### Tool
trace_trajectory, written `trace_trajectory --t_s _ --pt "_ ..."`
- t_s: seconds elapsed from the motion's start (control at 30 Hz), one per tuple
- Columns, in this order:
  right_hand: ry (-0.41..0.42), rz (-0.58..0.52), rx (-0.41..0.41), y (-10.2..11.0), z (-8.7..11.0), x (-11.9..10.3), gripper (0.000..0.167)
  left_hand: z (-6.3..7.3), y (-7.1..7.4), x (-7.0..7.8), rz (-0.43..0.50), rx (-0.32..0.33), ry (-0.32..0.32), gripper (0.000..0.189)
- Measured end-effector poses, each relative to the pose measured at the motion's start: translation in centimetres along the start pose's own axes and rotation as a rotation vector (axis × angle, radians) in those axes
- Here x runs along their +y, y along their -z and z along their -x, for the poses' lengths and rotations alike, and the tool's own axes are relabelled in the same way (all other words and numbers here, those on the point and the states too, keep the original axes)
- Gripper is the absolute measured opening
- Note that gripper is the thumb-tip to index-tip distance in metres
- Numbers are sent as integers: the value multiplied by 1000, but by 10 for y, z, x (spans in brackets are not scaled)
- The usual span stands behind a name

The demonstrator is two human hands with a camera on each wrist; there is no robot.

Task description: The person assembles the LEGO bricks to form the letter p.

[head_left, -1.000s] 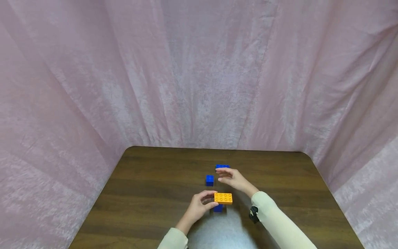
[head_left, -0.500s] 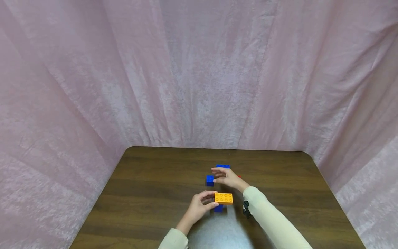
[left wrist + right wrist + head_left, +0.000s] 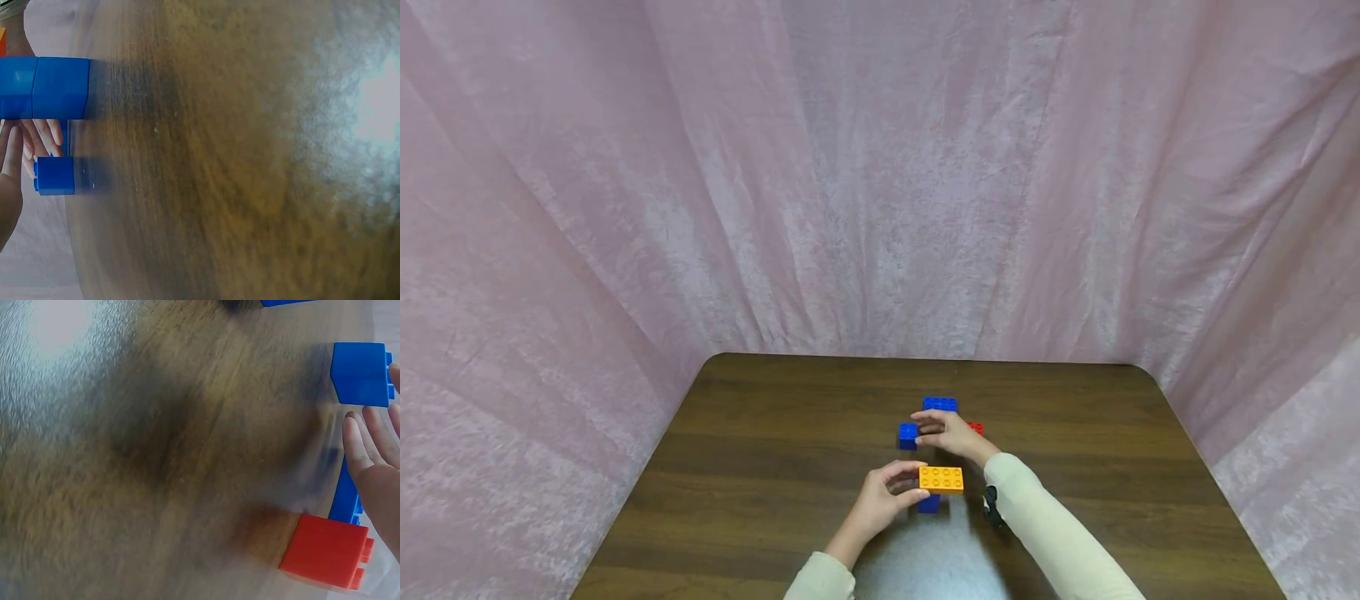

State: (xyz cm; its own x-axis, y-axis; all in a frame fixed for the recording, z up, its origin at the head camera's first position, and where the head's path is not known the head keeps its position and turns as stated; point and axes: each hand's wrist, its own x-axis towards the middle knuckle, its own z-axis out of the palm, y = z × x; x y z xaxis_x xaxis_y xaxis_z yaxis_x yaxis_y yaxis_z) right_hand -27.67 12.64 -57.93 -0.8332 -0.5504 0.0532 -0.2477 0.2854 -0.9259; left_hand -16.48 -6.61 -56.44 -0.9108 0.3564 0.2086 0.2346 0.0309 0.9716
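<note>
In the head view, my left hand (image 3: 877, 496) grips the left end of a yellow toy building brick (image 3: 941, 479) between thumb and fingers. That brick sits on top of blue bricks (image 3: 928, 503), which show stacked two high in the left wrist view as blue bricks (image 3: 45, 87). Farther away, my right hand (image 3: 951, 434) is beside a small blue brick (image 3: 907, 436), thumb tip right at its edge. In the right wrist view, its fingers (image 3: 356, 440) are loosely extended near the small blue brick (image 3: 360, 374).
A longer blue brick (image 3: 940, 403) lies behind the right hand. To its right is a red brick (image 3: 976, 428), partly covered by the hand and larger in the right wrist view. The brown wooden table (image 3: 760, 450) ends at a pink curtain (image 3: 880, 183).
My right hand has moved left to the small blue brick and slightly lower, uncovering more of the red brick. The left hand keeps holding the yellow brick in place.
</note>
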Motion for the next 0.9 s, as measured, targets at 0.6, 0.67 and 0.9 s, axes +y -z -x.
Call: trace_trajectory --t_s 0.6,0.67,0.9 --pt "-114 -42 54 -9 -4 6 37 1 -1 2 -2 10 31 33" --pt "-108 -43 55 -9 -4 6 36 1 -1 3 1 11 31 33" --pt "-96 -32 64 -8 -3 2 34 1 -1 3 -5 14 43 33"
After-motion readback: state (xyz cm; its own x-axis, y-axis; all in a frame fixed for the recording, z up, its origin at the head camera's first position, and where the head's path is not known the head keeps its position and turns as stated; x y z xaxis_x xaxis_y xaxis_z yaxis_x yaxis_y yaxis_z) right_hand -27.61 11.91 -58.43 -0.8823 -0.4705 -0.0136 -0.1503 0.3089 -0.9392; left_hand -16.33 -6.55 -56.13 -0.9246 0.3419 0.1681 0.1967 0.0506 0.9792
